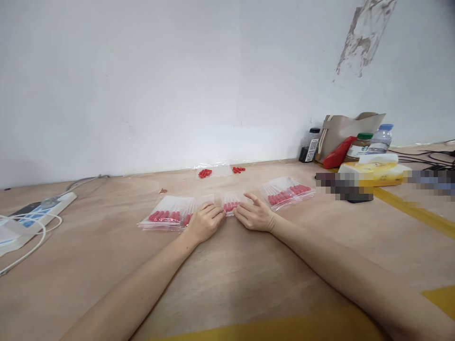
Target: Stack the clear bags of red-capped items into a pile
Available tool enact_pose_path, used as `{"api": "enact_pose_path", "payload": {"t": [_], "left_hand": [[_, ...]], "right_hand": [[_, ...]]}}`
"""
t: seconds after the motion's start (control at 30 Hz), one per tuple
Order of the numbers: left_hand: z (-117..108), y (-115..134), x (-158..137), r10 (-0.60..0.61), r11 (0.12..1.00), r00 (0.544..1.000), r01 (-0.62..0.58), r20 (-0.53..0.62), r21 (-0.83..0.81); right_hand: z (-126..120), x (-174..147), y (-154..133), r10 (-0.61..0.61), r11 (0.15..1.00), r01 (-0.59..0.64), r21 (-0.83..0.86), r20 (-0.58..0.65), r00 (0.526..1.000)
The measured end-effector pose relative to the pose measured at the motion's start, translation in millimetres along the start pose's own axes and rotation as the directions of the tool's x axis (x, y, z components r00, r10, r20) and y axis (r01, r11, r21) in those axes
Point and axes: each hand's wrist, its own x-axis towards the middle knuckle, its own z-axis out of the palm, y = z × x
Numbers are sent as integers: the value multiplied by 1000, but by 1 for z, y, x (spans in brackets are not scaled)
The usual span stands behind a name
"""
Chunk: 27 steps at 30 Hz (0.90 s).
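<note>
1. A person sits or stands at a wide, pale wooden table (227, 279) set against a white wall (159, 80); both bare forearms reach forward across it.
2. The left hand (204, 221) rests on the table with fingers curled down, its fingertips pressing on a small clear plastic bag (232, 202) of red-tipped sticks.
3. The right hand (254, 214) lies just beside the left, fingers bent and partly spread, also touching that same small bag from the right. Neither hand lifts the bag; it lies flat between their fingertips.
4. To the left of the hands lies a pile of similar clear bags (167, 215), touching or overlapping the left hand's bag.
5. To the right, a little farther back, lies another pile of bags (287, 192), near but apart from the right hand.
6. Near the wall, behind the hands, a flat clear bag (213, 171) holds a few loose red pieces, with more red pieces (239, 169) just beside it.
7. At the far left sits a white power strip (42, 210) with white cables.
8. At the far right stand a beige bag (350, 128), a dark small bottle (312, 142), a water bottle (382, 137), a jar with a green lid (359, 146) and a yellow tissue box (377, 171).
9. Yellow tape (412, 210) runs across the table on the right.
</note>
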Motion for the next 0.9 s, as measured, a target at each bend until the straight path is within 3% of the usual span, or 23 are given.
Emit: {"api": "enact_pose_path", "payload": {"t": [0.2, 0.4, 0.57, 0.67, 0.77, 0.83, 0.9], "left_hand": [[-1, 5, 1, -19, 1000, 1000, 19, 4, 12], [-3, 8, 0, -35, 999, 997, 36, 63, -10], [-4, 9, -2, -126, 986, 985, 137, 115, -99], [-9, 13, 1, -249, 915, 948, 297, 196, -275], [-13, 19, 7, -331, 782, 901, 428, 280, -453], [-14, 22, 11, -356, 728, 881, 471, 313, -498], [-15, 22, 14, -362, 729, 879, 475, 311, -494]], "right_hand": [[-14, -25, 15, 26, 1000, -25, -14, 73, 997], [-23, -36, 20, 149, 989, -147, -27, 183, 972], [-25, -35, 19, 213, 967, -236, 93, 205, 955], [-27, -34, 14, 265, 930, -315, 188, 248, 932], [-28, -29, 9, 290, 882, -387, 268, 339, 895], [-29, -26, 7, 268, 859, -397, 322, 377, 887], [-29, -25, 6, 226, 841, -384, 381, 398, 889]]}}
